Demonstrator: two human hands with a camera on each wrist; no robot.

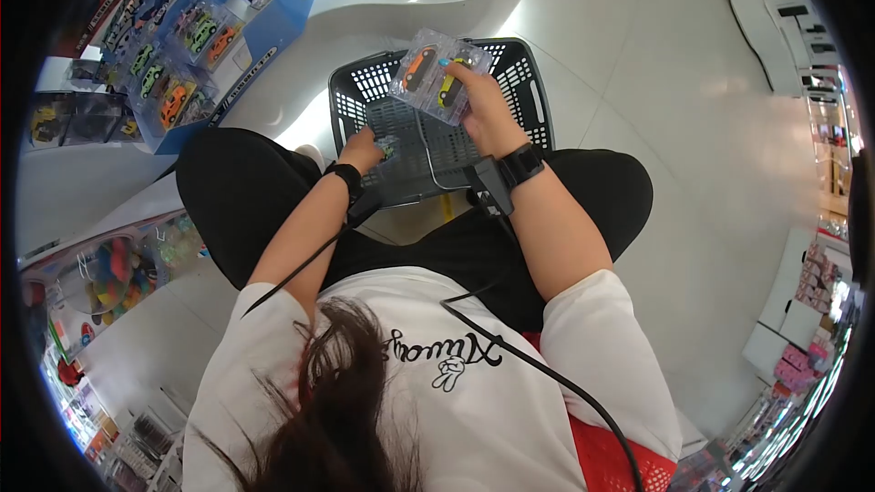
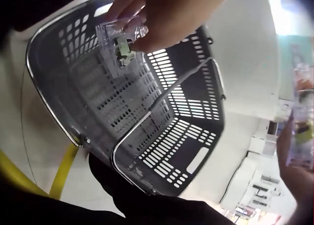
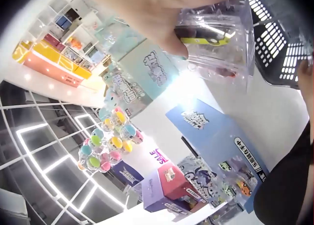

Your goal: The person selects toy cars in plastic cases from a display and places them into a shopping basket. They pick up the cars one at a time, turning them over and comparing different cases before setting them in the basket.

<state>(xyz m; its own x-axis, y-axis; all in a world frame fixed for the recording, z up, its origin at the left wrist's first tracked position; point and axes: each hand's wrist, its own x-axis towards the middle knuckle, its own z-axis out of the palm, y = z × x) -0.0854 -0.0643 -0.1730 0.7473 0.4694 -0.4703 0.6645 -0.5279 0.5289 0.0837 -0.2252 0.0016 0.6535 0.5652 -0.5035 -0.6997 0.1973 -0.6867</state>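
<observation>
My left hand (image 1: 362, 151) pinches a small clear box (image 2: 114, 48) with a pale green toy car inside, over the left part of a black shopping basket (image 1: 538, 114). My right hand (image 1: 488, 109) grips clear packaging (image 1: 437, 76) above the basket's far side; an orange car and a yellow one show side by side in it. In the right wrist view the thumb lies against the clear plastic, beside the black-and-yellow car (image 3: 206, 35). The wire handle (image 2: 169, 90) crosses the basket's opening.
A white curved counter (image 1: 365, 23) carries blue display boxes (image 1: 290, 14) with more boxed cars at the left. Capsule toys (image 3: 110, 139) and a red box (image 3: 174, 178) show in the right wrist view. My knees flank the basket; cables hang from both wrists.
</observation>
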